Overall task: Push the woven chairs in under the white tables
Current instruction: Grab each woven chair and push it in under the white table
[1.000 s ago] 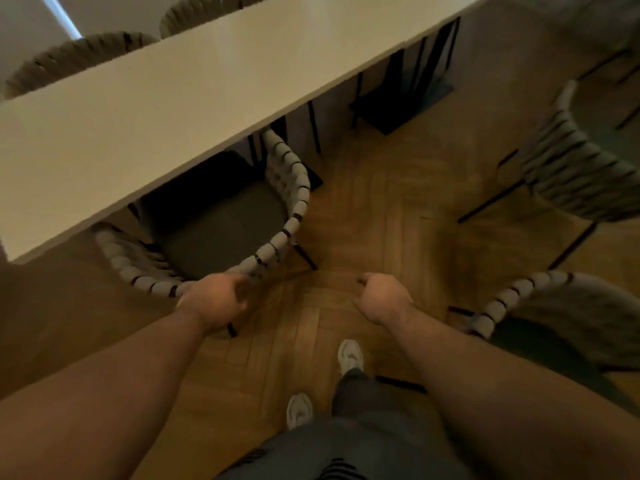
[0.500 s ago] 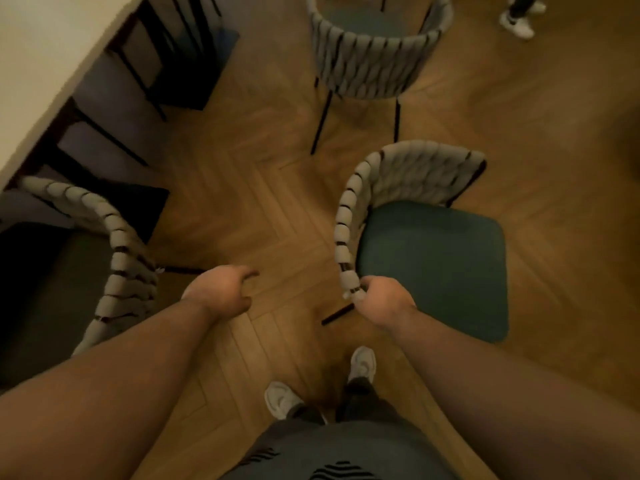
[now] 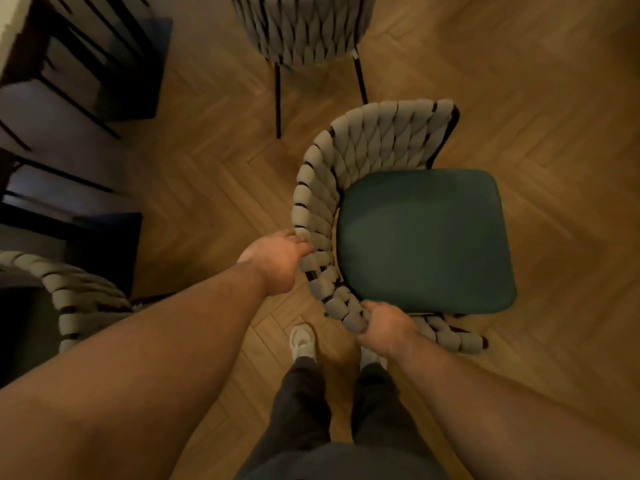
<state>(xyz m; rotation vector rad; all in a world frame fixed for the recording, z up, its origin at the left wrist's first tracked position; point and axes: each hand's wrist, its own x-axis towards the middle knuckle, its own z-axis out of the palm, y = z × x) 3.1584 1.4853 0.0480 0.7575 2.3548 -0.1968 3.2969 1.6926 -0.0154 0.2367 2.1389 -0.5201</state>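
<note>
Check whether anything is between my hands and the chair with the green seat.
Nothing visible is. The left hand and the right hand both grip the woven back of the green-seated chair directly.

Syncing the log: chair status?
Left hand, right hand grip backrest rim of grey woven green-seated chair. Chair out on wood floor. Second woven chair close ahead.

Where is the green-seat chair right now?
The green-seat chair stands right of centre in the head view, on the wooden floor just ahead of the person's feet, left hand and right hand gripping its woven back.
</note>
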